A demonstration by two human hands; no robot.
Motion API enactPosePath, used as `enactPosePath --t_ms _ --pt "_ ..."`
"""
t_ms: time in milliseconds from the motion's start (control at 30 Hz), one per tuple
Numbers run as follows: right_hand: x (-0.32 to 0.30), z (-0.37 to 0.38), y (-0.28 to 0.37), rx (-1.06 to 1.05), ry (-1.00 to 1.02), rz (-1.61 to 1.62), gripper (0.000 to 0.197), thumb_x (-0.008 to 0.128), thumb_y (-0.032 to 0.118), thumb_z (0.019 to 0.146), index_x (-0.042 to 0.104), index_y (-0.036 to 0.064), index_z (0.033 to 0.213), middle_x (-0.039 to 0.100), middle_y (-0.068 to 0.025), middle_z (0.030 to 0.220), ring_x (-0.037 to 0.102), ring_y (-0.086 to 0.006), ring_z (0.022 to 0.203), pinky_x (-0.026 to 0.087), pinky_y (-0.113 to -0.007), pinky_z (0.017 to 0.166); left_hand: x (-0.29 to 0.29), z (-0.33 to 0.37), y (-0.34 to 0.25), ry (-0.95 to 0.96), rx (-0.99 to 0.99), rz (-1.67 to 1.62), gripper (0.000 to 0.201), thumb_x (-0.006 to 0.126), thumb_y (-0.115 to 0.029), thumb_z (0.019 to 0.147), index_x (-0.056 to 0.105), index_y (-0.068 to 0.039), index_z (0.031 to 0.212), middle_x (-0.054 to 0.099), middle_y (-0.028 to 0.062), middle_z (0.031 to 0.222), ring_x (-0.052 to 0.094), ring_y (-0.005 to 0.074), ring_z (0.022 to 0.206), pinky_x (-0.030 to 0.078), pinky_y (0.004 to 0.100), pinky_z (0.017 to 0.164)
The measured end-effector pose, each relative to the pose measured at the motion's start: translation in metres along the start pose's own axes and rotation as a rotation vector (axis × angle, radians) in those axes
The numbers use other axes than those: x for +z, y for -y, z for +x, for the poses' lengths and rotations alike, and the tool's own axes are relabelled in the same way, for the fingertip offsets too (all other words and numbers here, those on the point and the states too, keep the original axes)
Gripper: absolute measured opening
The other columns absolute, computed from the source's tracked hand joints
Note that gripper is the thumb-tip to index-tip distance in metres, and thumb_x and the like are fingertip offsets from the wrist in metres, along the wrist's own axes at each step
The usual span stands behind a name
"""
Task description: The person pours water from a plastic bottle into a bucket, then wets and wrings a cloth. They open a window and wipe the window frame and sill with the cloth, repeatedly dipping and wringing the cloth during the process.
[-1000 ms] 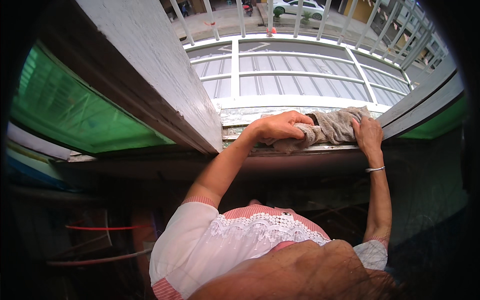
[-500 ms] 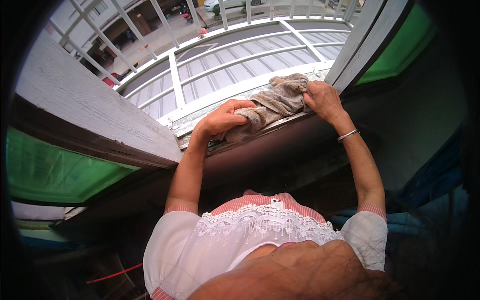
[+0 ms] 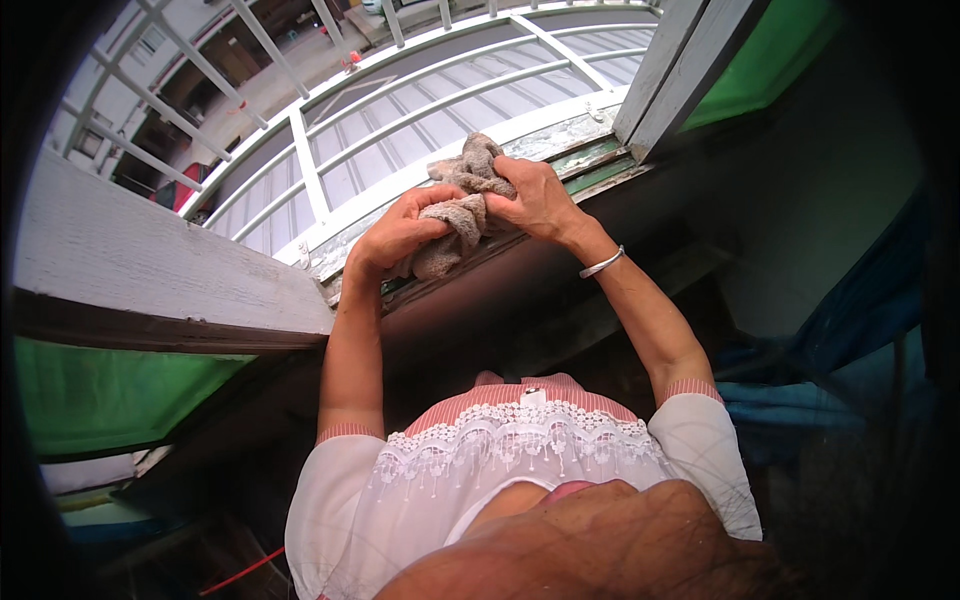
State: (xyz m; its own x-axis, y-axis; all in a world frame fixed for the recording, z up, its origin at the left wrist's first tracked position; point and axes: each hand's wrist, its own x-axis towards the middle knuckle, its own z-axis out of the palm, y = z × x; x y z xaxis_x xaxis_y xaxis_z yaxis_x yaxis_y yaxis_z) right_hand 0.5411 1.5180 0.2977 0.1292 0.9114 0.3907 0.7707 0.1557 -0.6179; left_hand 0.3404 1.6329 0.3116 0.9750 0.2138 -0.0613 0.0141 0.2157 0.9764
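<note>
Window: weathered white sill (image 3: 570,138), white metal railing (image 3: 309,165) far beyond
Crumpled grey-brown cloth (image 3: 462,222): on sill
Left hand (image 3: 398,235): clutching its left
Right hand (image 3: 540,198): clutching its right
Pressure: best kept even

Left fingers (image 3: 428,195) partly hidden by the bunched cloth (image 3: 462,222), pale car (image 3: 372,6) cut off above.

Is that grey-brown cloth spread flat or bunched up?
Bunched up: the cloth shows thick folds, gripped by the left hand and right hand.
</note>
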Motion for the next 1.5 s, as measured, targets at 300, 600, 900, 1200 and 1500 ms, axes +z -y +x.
enactPosePath --t_ms 300,600,900,1200,1500 --pt "-0.094 -0.008 -0.057 0.164 0.063 -0.839 0.028 0.068 0.023 0.083 0.058 0.0063 0.103 0.063 -0.0118 0.096 0.058 -0.0321 0.095 0.048 -0.045 0.081 0.008 0.004 0.006 -0.212 0.124 0.070 0.039 0.055 -0.005 0.084 0.058 0.004 0.121 0.064 0.0047 0.107 0.058 0.0088 0.095 0.047 0.0224 0.086" --pt "-0.031 0.000 -0.049 0.011 -0.210 -0.549 0.025 0.064 0.025 0.085 0.060 0.0045 0.071 0.061 -0.0116 0.072 0.059 -0.0318 0.073 0.047 -0.044 0.066 0.010 0.009 0.008 -0.209 0.122 -0.017 0.039 0.060 -0.023 0.096 0.057 0.003 0.124 0.064 0.0052 0.109 0.058 0.0096 0.097 0.049 0.0248 0.086" --pt "-0.036 -0.003 -0.023 -0.242 -0.233 -0.297 0.013 0.060 0.008 0.084 0.048 0.0043 0.079 0.054 -0.0138 0.071 0.057 -0.0346 0.068 0.046 -0.043 0.060 0.001 0.011 0.004 -0.253 0.130 -0.011 0.041 0.052 -0.032 0.101 0.058 0.004 0.119 0.066 0.0070 0.106 0.063 0.0115 0.094 0.052 0.0260 0.084" --pt "-0.098 -0.057 -0.059 0.170 -0.132 -0.736 0.033 0.063 0.036 0.090 0.062 0.0029 0.092 0.064 -0.0157 0.089 0.059 -0.0355 0.088 0.049 -0.047 0.075 0.002 0.014 0.013 -0.287 0.110 0.029 0.039 0.054 -0.032 0.100 0.058 0.002 0.120 0.065 0.0043 0.106 0.060 0.0086 0.093 0.051 0.0246 0.083" --pt "-0.026 -0.050 -0.017 0.054 -0.217 -0.335 0.028 0.067 0.030 0.084 0.059 0.0032 0.082 0.060 -0.0142 0.080 0.055 -0.0340 0.080 0.045 -0.045 0.072 0.009 0.018 0.015 -0.323 0.111 0.047 0.037 0.057 -0.031 0.099 0.059 0.001 0.116 0.065 0.0019 0.097 0.059 0.0078 0.087 0.051 0.0241 0.077"
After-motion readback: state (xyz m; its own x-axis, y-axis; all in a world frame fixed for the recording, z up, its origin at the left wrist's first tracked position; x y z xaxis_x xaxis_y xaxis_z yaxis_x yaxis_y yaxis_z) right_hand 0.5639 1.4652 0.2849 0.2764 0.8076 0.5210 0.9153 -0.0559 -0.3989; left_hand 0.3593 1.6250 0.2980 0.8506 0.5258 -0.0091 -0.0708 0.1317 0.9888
